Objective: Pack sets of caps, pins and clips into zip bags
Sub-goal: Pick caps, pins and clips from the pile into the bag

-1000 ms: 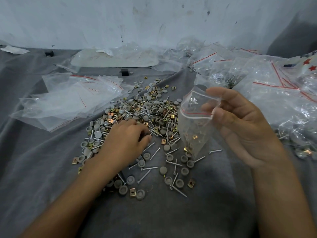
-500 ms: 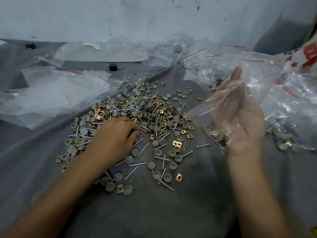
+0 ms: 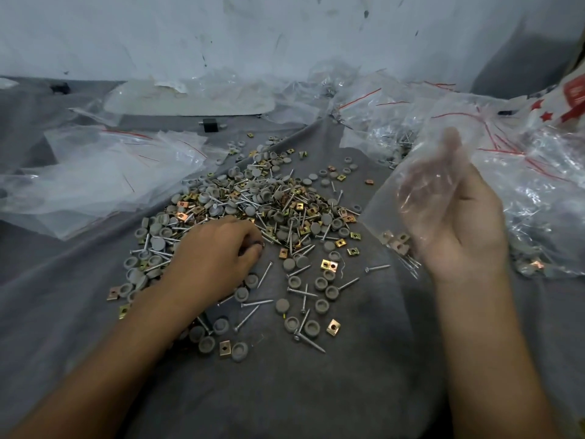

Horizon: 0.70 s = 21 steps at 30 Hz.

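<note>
A loose pile (image 3: 269,210) of grey round caps, silver pins and brass square clips lies on the grey cloth (image 3: 316,391). My left hand (image 3: 215,258) rests on the pile's near left side, fingers curled down over small parts that stay hidden beneath them. My right hand (image 3: 459,223) is raised at the right, palm turned left and up. It holds a clear zip bag (image 3: 421,172) that is draped across its fingers. A few clips, a cap and pins (image 3: 397,242) sit in the bag's lower corner by the heel of the palm.
Empty zip bags (image 3: 95,179) with red strips are heaped at the left. Filled bags (image 3: 538,198) crowd the right side up to the wall. A small black block (image 3: 210,125) and a white sheet (image 3: 190,99) lie at the back.
My right hand has turned palm up and carried the zip bag right, towards the filled bags. My left hand has stayed on the pile, fingers curling in.
</note>
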Each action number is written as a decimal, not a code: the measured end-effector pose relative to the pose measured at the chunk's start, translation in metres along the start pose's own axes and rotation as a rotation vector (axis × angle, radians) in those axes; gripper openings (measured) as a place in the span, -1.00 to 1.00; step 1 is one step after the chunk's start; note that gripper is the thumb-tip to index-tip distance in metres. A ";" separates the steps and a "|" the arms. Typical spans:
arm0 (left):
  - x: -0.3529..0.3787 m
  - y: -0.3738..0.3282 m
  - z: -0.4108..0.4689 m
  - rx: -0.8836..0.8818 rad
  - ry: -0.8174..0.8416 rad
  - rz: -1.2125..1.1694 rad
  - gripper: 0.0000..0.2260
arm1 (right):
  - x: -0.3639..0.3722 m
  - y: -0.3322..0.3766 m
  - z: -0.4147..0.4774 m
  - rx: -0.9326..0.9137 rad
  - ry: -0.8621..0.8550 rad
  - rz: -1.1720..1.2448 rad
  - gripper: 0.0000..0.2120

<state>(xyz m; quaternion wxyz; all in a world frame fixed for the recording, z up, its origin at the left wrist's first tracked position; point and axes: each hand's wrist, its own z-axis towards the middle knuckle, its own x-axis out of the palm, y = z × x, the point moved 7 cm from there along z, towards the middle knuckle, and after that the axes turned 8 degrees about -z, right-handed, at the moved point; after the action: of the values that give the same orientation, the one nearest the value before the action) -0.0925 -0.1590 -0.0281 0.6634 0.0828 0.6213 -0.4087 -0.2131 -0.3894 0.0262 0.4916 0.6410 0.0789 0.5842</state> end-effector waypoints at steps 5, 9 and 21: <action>-0.013 0.005 0.002 -0.004 -0.152 0.018 -0.89 | -0.008 0.010 0.004 -0.175 -0.201 -0.453 -0.80; -0.028 0.026 0.014 -0.069 -0.252 0.033 -0.81 | -0.009 0.001 0.004 -0.157 -0.217 -0.611 -0.80; 0.002 0.012 0.067 -0.041 0.166 0.051 -0.52 | -0.002 -0.008 0.004 -0.119 -0.180 -0.616 -0.79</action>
<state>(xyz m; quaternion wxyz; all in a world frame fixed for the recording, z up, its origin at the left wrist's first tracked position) -0.0343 -0.1937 -0.0203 0.6214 0.1184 0.6801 -0.3706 -0.2063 -0.3894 0.0198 0.6867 0.6063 0.1910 0.3525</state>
